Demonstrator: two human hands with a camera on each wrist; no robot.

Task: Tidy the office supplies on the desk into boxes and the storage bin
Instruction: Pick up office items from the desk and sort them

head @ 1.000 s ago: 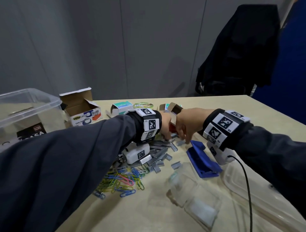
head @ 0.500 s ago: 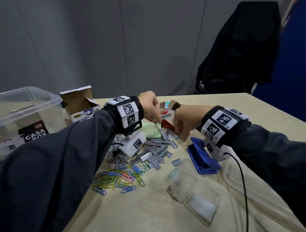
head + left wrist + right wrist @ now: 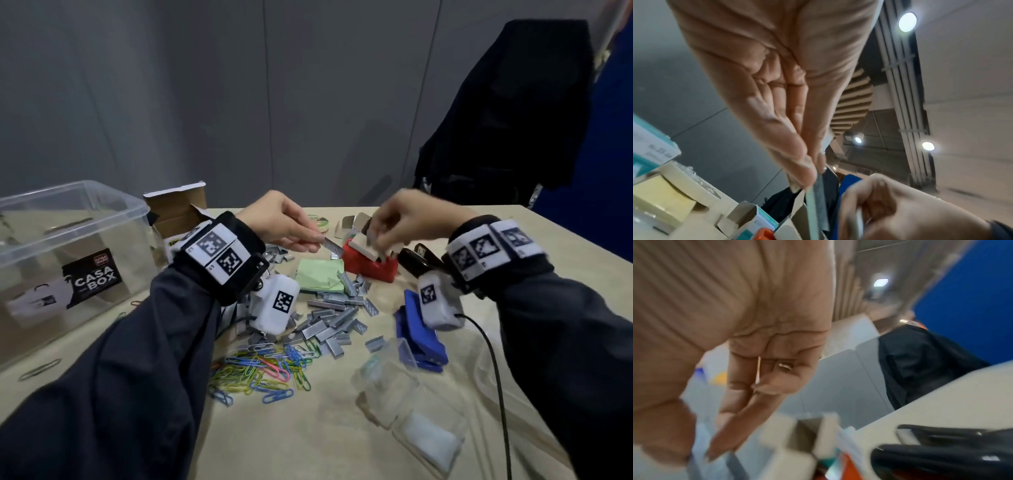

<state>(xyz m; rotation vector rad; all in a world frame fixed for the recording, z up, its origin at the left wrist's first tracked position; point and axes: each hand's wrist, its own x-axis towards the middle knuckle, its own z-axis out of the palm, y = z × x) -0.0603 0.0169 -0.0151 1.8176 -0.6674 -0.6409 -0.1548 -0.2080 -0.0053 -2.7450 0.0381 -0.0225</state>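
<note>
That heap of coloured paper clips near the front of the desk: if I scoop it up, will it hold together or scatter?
The coloured paper clips lie loose and overlapping, so some would probably snag and lift in chains. They look thin and light, so strays likely slide on the smooth beige desk. Sweeping them together first seems safer than pinching.

Dull grey metal staple strips (image 3: 334,320) and glossy coloured wire paper clips (image 3: 260,371) lie on the smooth matt beige desk (image 3: 308,442), beside a clear shiny plastic storage bin (image 3: 72,205), a brown cardboard box (image 3: 178,209), and a glossy black stapler (image 3: 416,262).
</note>
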